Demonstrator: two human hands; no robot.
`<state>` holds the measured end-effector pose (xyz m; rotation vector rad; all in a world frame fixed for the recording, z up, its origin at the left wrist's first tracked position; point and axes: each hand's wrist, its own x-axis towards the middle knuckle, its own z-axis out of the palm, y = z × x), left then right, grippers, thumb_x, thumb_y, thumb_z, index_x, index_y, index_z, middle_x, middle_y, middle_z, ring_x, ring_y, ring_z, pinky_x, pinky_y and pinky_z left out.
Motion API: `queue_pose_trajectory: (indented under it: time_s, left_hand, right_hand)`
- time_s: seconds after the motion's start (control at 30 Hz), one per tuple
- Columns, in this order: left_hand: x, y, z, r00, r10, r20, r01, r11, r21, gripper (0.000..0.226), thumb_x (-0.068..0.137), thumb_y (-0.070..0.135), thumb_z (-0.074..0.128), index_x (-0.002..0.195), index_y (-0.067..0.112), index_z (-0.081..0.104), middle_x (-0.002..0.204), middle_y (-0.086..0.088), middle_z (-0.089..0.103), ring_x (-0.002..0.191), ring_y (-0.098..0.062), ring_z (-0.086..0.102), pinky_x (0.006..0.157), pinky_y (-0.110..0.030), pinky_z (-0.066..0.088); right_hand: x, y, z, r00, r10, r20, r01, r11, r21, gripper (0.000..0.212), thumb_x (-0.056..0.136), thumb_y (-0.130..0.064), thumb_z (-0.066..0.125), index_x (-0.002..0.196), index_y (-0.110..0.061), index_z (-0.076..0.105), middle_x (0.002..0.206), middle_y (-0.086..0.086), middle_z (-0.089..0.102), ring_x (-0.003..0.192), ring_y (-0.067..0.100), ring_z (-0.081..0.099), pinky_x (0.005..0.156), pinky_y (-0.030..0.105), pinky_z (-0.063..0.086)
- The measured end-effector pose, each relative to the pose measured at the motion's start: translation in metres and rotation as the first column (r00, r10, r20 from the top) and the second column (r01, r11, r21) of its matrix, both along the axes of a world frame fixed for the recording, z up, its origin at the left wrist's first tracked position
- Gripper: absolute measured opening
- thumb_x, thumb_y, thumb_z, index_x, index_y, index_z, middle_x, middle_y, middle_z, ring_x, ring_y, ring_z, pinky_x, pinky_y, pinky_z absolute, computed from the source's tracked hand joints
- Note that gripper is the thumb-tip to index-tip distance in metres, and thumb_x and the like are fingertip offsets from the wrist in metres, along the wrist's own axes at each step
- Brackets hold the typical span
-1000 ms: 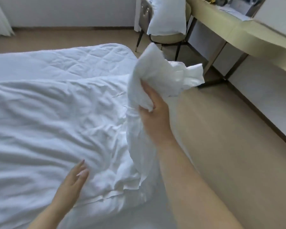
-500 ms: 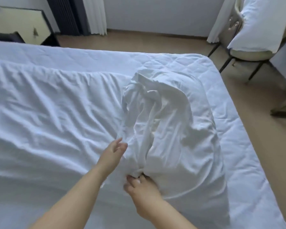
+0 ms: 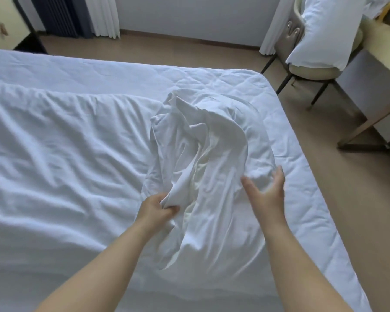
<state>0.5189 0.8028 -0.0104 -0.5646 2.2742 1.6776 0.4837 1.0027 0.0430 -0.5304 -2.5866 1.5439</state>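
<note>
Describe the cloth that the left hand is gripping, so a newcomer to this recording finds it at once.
Start at the large white bed and go toward its far right corner, nearest the chair. There a crumpled white cloth lies heaped, its near end gripped by the left hand. Unlike the flatter bedding around it, it stands up in deep, bunched folds.
</note>
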Motion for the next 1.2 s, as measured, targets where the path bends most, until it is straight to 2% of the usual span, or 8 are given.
queue_pose_trajectory:
  time_s: [0.27,0.33,0.4,0.57,0.7,0.87,1.07,1.2]
  left_hand:
    - [0.008,-0.015,-0.01,0.996,0.061,0.07,-0.067,0.994,0.083,0.012,0.069,0.018,0.065,0.058,0.017,0.063,0.043,0.014,0.05,0.049,-0.005,0.047,0.047,-0.012,0.035]
    - [0.007,-0.022,-0.012,0.991,0.05,0.125,-0.064,0.992,0.113,0.01,0.07,0.019,0.064,0.065,0.011,0.062,0.054,0.006,0.052,0.055,-0.012,0.047,0.055,-0.021,0.038]
    - [0.004,-0.027,-0.014,0.986,0.041,0.162,-0.063,0.989,0.134,0.011,0.081,0.02,0.064,0.082,0.01,0.068,0.075,-0.005,0.059,0.072,-0.018,0.053,0.068,-0.031,0.043]
    - [-0.031,-0.022,-0.009,0.977,0.203,0.06,-0.204,0.979,0.017,0.065,0.087,0.039,0.058,0.142,0.017,0.03,0.146,-0.003,0.034,0.134,-0.019,0.035,0.106,-0.031,0.03]
    - [-0.055,-0.002,-0.017,0.954,0.187,0.233,-0.196,0.981,0.015,0.125,0.038,0.068,0.065,0.145,0.023,0.018,0.142,-0.001,0.039,0.129,-0.026,0.041,0.107,-0.039,0.036]
    - [-0.065,0.035,-0.011,0.965,0.151,0.215,-0.215,0.926,0.31,0.051,0.069,0.027,0.076,0.111,0.004,0.058,0.107,-0.008,0.064,0.081,-0.016,0.059,0.048,-0.007,0.047]
    - [-0.061,0.036,0.019,0.982,0.16,-0.101,-0.119,0.936,0.331,0.017,0.078,0.004,0.069,0.083,0.019,0.064,0.057,0.022,0.061,0.059,0.006,0.059,0.051,-0.003,0.043]
    - [-0.064,-0.044,0.065,0.926,0.231,-0.298,-0.161,0.957,0.243,0.017,0.076,-0.002,0.069,0.089,0.009,0.067,0.042,0.026,0.056,0.044,0.015,0.052,0.05,-0.003,0.043]
  right_hand:
    - [-0.033,-0.067,-0.019,0.954,0.275,-0.119,-0.208,0.893,0.398,0.027,0.073,-0.009,0.046,0.077,-0.009,0.073,0.074,0.012,0.067,0.074,0.031,0.064,0.078,0.036,0.043]
    - [-0.018,-0.071,-0.042,0.818,0.575,-0.027,-0.454,0.673,0.584,0.034,0.064,-0.022,0.037,0.061,-0.02,0.07,0.057,0.001,0.062,0.061,0.023,0.063,0.083,0.033,0.038]
    - [-0.011,-0.061,-0.053,0.733,0.667,0.131,-0.606,0.554,0.571,0.044,0.067,-0.024,0.033,0.083,-0.016,0.073,0.074,0.005,0.068,0.084,0.02,0.06,0.097,0.03,0.031]
    - [-0.022,-0.008,-0.041,0.897,0.308,-0.318,-0.129,0.869,0.477,0.051,0.074,-0.038,0.051,0.12,-0.016,0.054,0.119,0.018,0.062,0.112,0.017,0.043,0.098,0.039,0.032]
    - [-0.03,0.018,-0.041,0.932,0.168,0.321,-0.311,0.827,0.468,0.092,0.077,-0.055,0.062,0.147,-0.032,0.007,0.157,0.004,-0.007,0.143,0.018,-0.01,0.114,0.047,-0.002]
    - [-0.03,0.014,-0.072,0.909,0.169,0.381,-0.381,0.707,0.595,0.059,0.089,-0.044,0.052,0.142,-0.025,0.033,0.156,0.009,0.006,0.144,0.028,0.002,0.113,0.049,0.005]
    - [-0.024,-0.004,-0.061,0.982,0.179,0.066,-0.188,0.844,0.503,0.021,0.079,-0.016,0.047,0.057,-0.016,0.045,0.07,0.008,0.056,0.084,0.04,0.057,0.078,0.046,0.037]
    - [-0.015,-0.052,-0.033,0.908,0.281,-0.312,-0.042,0.801,0.597,0.026,0.077,-0.017,0.037,0.059,-0.003,0.051,0.079,0.023,0.066,0.092,0.047,0.061,0.084,0.058,0.04]
